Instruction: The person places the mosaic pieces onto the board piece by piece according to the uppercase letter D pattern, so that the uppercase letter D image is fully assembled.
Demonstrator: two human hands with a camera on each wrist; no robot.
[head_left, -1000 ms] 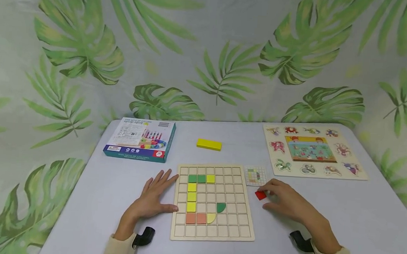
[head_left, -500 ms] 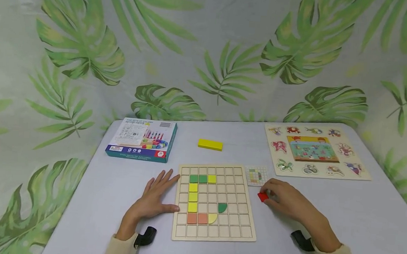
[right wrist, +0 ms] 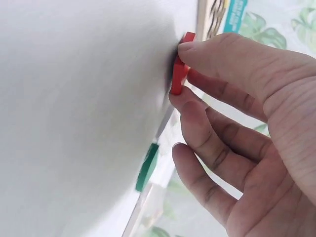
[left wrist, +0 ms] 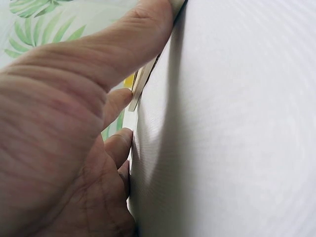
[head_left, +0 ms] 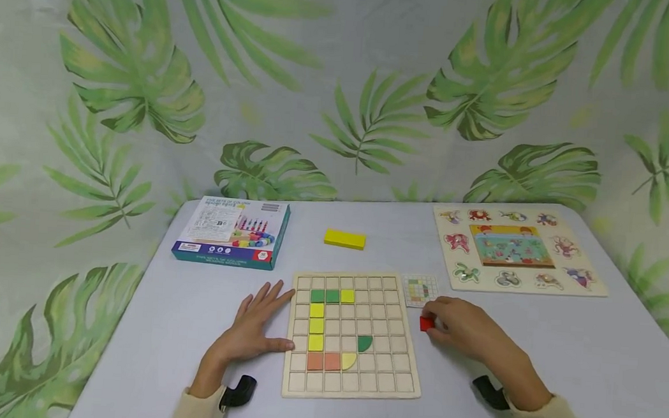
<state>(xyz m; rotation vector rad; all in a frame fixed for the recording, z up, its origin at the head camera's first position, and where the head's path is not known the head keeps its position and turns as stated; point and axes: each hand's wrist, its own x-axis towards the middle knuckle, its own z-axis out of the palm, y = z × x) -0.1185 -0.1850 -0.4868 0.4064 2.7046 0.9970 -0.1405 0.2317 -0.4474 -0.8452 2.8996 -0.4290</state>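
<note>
My left hand (head_left: 249, 331) lies with fingers spread along the left edge of a wooden grid board (head_left: 367, 382). Its thumb and index fingertip touch that edge. Green, yellow and orange-red square tiles sit in the board's cells, with a yellow quarter-round (head_left: 349, 361) and a green quarter-round (head_left: 364, 343). To the board's right, my right hand (head_left: 465, 326) pinches a red square tile (right wrist: 178, 74) between thumb and fingers, low over the table. In the right wrist view, a green piece (right wrist: 147, 168) rests beyond the fingers; the head view hides it behind the hand.
A small pattern card (head_left: 420, 290) lies against the board's upper right edge. A yellow block (head_left: 345, 239) is farther back. At the back left lies a boxed toy set (head_left: 231, 231), and a sea-animal puzzle board (head_left: 447, 241) is at the back right. A leaf-print curtain hangs behind.
The right thumb has closed in on the red tile, which has turned between the fingers. The right hand has shifted slightly. My left hand stays at the board's edge.
</note>
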